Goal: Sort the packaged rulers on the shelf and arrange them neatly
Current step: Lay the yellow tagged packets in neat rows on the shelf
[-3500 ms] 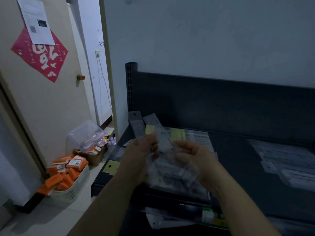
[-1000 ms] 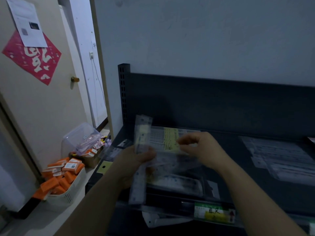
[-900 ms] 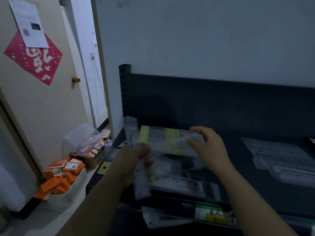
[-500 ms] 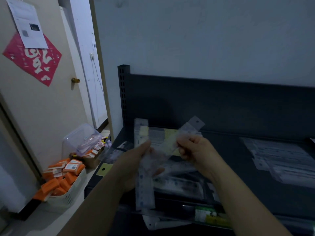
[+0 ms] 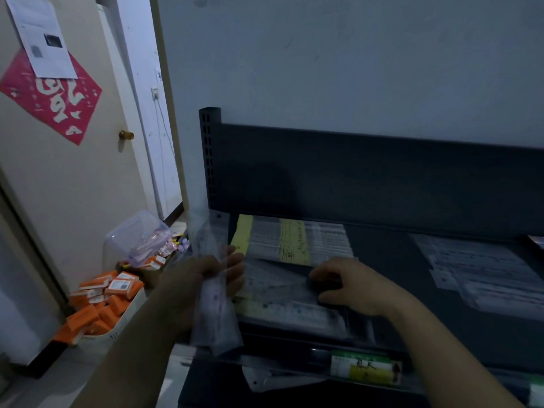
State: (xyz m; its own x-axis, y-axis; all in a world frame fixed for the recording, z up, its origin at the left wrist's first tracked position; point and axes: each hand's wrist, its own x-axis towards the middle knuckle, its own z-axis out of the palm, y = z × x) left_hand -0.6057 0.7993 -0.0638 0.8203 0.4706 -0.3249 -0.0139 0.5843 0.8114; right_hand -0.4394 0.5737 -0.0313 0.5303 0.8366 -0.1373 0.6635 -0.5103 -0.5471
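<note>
**Clear plastic ruler packs: some gathered, more to go**

The left hand is wrapped tight around a bunch of ruler packs. The bunch stands up tall. It pokes out above the fist and hangs down below it. I think these are the packs already picked out.

The right hand is palm down on the loose packs on the dark shelf. Its fingers are bent, with the tips on a pack. I cannot tell if it has hold of that pack or only touches it. The loose packs lie between the two hands and under the right one. They are crooked and not lined up.

Just past both hands, farther from the person, sits a neat stack with a yellow strip across it. That part looks done.

Well out to the far side of the right hand lies a spread of packs, fanned out and a bit messy. No hand is near it.

So I think the job is partway. One stack is tidy and one bunch is gathered. What is left is to gather the loose packs, lay the bunch down straight, and tidy the far spread.
</note>
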